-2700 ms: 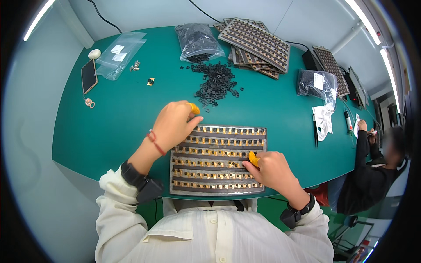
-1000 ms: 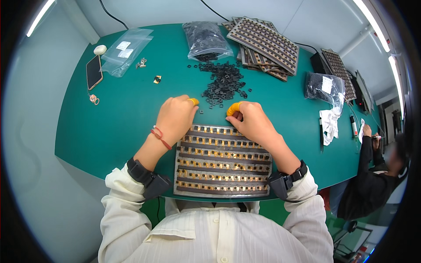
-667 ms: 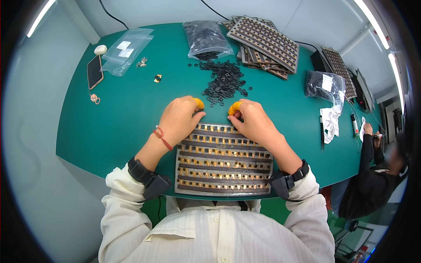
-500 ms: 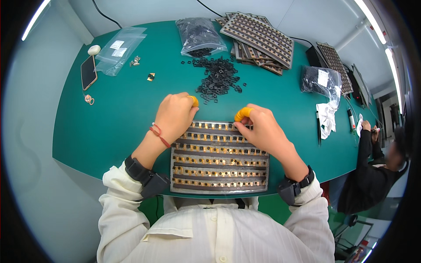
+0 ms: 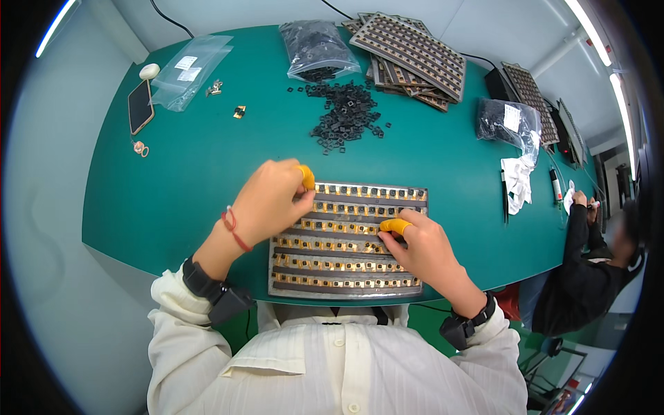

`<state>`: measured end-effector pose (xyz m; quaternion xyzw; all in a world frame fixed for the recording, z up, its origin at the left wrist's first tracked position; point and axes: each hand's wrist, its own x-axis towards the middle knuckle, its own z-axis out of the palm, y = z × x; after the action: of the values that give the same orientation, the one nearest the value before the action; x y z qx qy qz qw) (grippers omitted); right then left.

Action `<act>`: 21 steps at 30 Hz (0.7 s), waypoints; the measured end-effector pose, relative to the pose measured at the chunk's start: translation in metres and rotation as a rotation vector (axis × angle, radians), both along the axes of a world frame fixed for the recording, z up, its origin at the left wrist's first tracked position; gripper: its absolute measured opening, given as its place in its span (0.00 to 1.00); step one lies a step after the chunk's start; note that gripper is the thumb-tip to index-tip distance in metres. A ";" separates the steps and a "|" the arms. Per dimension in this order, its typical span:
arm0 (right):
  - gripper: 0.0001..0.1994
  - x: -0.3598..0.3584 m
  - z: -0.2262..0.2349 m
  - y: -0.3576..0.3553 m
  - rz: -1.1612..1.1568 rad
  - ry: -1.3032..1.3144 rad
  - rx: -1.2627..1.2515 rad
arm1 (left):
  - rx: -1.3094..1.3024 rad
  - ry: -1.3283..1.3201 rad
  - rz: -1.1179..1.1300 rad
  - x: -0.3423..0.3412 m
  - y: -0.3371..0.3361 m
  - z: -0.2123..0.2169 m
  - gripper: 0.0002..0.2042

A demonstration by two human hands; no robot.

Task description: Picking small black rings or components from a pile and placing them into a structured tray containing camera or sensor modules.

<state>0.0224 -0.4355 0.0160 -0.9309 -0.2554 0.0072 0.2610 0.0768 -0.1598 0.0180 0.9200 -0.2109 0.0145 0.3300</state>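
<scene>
A flat grey tray (image 5: 346, 290) lies in front of me at the table's near edge. Its rows hold small gold-coloured parts with black square pieces on them. My left hand (image 5: 273, 197) is over the tray's far left corner, thumb and forefinger pinched. My right hand (image 5: 425, 249) is pinched low over the right part of the middle rows, its fingertips at the small parts. Both forefingers wear yellow finger cots. Whatever the fingertips hold is too small to make out. Beyond the tray lies a pile of small black square frames (image 5: 346, 111).
An open clear bag of black pieces (image 5: 315, 52) stands behind the pile, beside stacked trays (image 5: 415, 52). A phone (image 5: 140, 107) and flat clear bags (image 5: 187, 76) lie far left. At right are another bag (image 5: 505, 124), tweezers (image 5: 505, 197) and white tissue (image 5: 517, 183). A co-worker (image 5: 588, 277) sits beyond.
My right hand has moved from the tray's far edge toward me, onto the middle rows. My left hand has shifted slightly toward me and remains near the far left corner.
</scene>
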 end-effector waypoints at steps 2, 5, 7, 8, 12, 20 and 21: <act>0.09 -0.006 -0.001 0.005 -0.023 -0.094 -0.047 | 0.037 -0.012 -0.119 -0.015 0.003 0.002 0.05; 0.12 -0.012 0.009 0.010 -0.018 -0.063 -0.233 | 0.062 -0.019 -0.152 -0.028 0.005 -0.001 0.05; 0.13 -0.018 0.012 0.019 -0.007 -0.056 -0.249 | 0.083 -0.037 -0.174 -0.033 0.004 -0.003 0.05; 0.15 -0.019 0.012 0.021 0.001 -0.048 -0.267 | 0.081 -0.038 -0.172 -0.036 0.003 -0.005 0.05; 0.17 -0.014 0.014 0.024 0.012 0.029 -0.263 | 0.153 -0.147 -0.160 -0.043 0.002 -0.010 0.05; 0.19 -0.010 0.018 0.030 -0.009 0.107 -0.321 | 0.373 -0.164 -0.233 -0.073 -0.009 -0.003 0.18; 0.19 -0.011 0.018 0.030 -0.009 0.107 -0.321 | 0.371 -0.099 -0.233 -0.068 -0.010 0.001 0.22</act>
<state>0.0117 -0.4055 0.0343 -0.9600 -0.2327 0.0962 0.1223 0.0085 -0.1695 0.0192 0.9325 -0.3310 -0.0175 0.1436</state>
